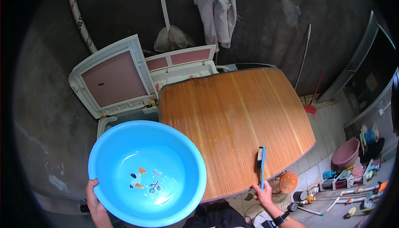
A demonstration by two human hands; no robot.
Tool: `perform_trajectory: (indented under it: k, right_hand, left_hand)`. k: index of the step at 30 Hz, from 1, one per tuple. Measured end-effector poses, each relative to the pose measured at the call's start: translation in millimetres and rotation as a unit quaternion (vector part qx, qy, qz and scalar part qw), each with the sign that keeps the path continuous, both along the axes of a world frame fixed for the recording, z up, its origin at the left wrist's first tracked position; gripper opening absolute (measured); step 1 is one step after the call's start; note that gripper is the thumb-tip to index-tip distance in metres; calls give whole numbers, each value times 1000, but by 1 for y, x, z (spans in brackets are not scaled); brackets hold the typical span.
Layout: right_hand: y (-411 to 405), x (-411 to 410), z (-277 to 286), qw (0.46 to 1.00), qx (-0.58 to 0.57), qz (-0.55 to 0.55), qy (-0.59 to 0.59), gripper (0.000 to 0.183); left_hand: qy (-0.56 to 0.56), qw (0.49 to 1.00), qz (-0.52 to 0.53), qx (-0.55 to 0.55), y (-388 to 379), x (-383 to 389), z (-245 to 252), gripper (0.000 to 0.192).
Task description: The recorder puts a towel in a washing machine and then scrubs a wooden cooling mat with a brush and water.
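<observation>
My left hand [95, 201] grips the left rim of a large blue plastic basin [184, 153], its thumb over the edge. Water seems to lie in the basin, whose bottom bears printed pictures. The basin is over the front left of a wood-grained board [227, 119] and partly hides an open-lidded washing machine [115, 81]. My right hand [264, 193] holds the handle of a blue scrubbing brush [262, 165] at the board's front edge; its bristles face left. A dark watch is on my right wrist.
Behind the board, a pale garment [216, 13] hangs on the dark wall. An orange stool [288, 182] stands below the board's front right edge. Further right are a pink basin [346, 154], a shelf [346, 181] with bottles, and pipes. A red broom [310, 108] leans against the wall.
</observation>
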State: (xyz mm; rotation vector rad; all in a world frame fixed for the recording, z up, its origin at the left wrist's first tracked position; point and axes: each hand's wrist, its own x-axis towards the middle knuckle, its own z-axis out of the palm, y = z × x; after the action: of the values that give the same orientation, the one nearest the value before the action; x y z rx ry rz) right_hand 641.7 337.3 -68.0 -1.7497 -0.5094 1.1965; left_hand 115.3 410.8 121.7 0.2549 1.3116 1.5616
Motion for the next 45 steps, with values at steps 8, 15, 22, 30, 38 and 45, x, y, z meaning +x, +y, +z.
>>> perform_trajectory:
  k: [8,15,22,30,38,45]
  right_hand:
    - [-4,-16,1,994,64,-57,65,31]
    - [-57,-14,1,995,22,-21,91,33]
    - [-84,3,-1,997,-29,9,74,31]
    - [-78,38,16,951,-6,211,-227,24]
    - [93,-28,101,828,337,351,-280,33]
    - [176,-117,123,553,234,723,-341,30]
  left_hand:
    - [-18,999,-27,1,6,5,10,50]
    - [-20,999,-30,7,3,14,8,44]
    - [-23,1000,4,-19,-5,28,24,37]
    - [143,989,-7,-48,-2,46,39,31]
    - [141,988,-47,-32,-3,45,49,29]
    - [131,989,-63,-22,13,52,51,29]
